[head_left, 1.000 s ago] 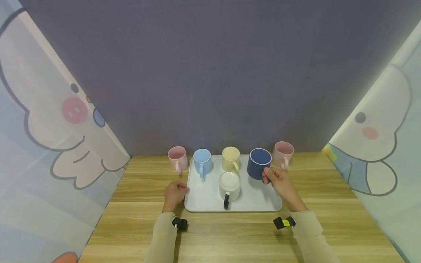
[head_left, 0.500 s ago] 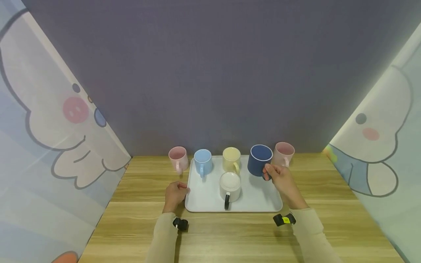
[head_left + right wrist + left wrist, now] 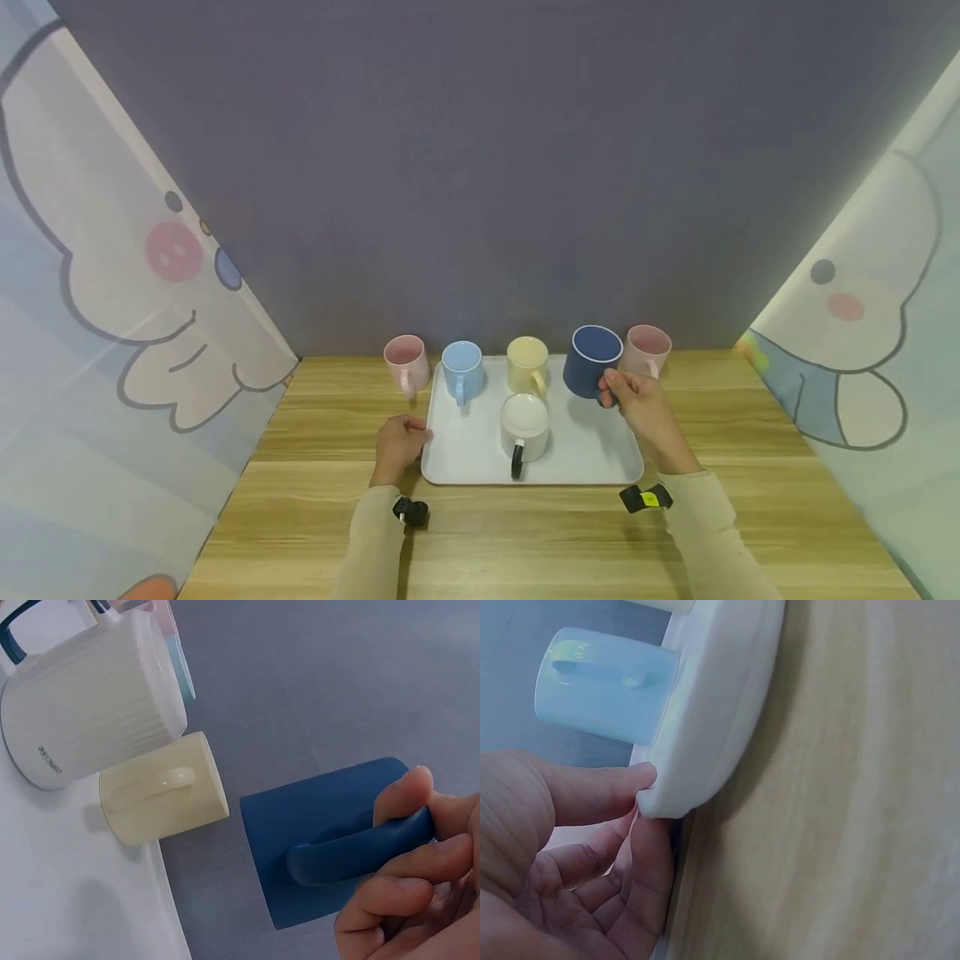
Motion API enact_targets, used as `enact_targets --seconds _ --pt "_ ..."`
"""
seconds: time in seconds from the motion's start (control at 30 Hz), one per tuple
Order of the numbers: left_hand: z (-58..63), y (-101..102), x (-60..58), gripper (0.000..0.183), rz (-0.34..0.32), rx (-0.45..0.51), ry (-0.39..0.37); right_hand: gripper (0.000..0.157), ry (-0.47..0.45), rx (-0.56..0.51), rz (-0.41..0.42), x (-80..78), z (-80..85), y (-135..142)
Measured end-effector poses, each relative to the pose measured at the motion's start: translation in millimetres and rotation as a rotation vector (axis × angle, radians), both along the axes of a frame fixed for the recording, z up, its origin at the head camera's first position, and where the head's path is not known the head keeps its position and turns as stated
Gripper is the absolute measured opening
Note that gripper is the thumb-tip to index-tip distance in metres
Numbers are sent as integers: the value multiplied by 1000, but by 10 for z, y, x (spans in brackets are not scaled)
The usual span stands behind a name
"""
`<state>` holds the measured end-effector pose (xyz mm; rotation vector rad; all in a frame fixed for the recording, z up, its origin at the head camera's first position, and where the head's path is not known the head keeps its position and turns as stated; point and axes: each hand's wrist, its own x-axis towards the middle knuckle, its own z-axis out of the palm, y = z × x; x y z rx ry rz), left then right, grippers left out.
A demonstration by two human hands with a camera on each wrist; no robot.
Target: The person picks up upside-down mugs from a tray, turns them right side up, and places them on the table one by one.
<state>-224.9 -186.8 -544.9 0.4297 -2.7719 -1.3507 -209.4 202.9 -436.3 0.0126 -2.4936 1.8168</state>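
My right hand grips the handle of a dark blue mug, seen close in the right wrist view as a blue mug with fingers curled round the handle. The mug is upright, held above the right back part of a white tray. My left hand pinches the tray's left edge, thumb on top and fingers beneath, as the left wrist view shows. On the tray stand a light blue mug, a yellow mug and, in front, a white mug with a black handle.
A pink mug stands on the wooden table left of the tray. Another pink mug is behind the tray's right side, partly hidden by the blue mug and my hand. A dark grey wall rises behind.
The dark blue mug has risen a little from over the tray and shifted slightly back, with my right hand on its handle. My left hand stays at the tray edge.
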Motion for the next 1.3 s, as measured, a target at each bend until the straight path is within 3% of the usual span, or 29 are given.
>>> enact_targets --seconds 0.4,0.73,0.93,1.3 --pt "-4 -4 -5 14 -3 -3 -11 32 -53 -316 14 7 -56 -108" --pt "19 14 -3 14 14 24 -24 30 -46 -602 146 32 -156 -120" --pt "-2 11 -3 13 15 25 -32 36 -32 -777 271 30 -214 -124" --pt "12 23 5 14 22 34 -40 35 -133 -1104 388 9 -265 -146"
